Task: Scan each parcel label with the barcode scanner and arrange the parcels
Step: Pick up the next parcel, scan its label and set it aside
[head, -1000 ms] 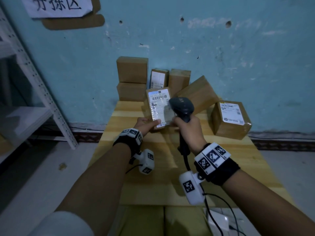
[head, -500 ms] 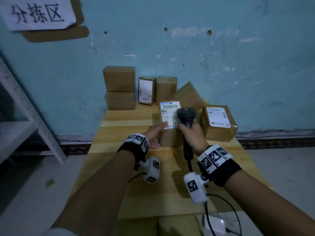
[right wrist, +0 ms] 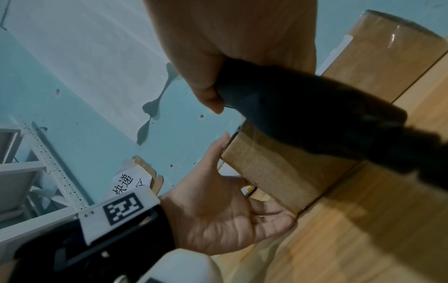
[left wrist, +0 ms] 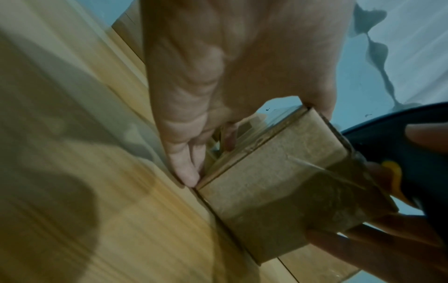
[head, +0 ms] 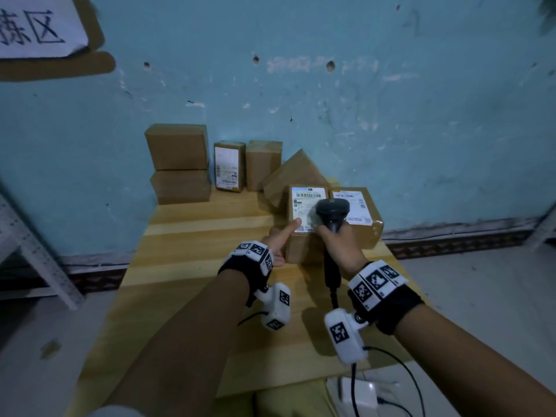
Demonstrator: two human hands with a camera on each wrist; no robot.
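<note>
Your right grip [head: 338, 242] is wrapped round the 1 scanner [head: 332, 210], its head over the label of the parcel [head: 304, 218] standing on the counter [head: 192, 266]. Your left grip [head: 278, 240] clasps that parcel's left side, thumb on the label. It touches a second labelled parcel [head: 365, 218] on its right. 5 more parcels stand behind: 2 stacked, 2 upright, 1 tilted.
</note>
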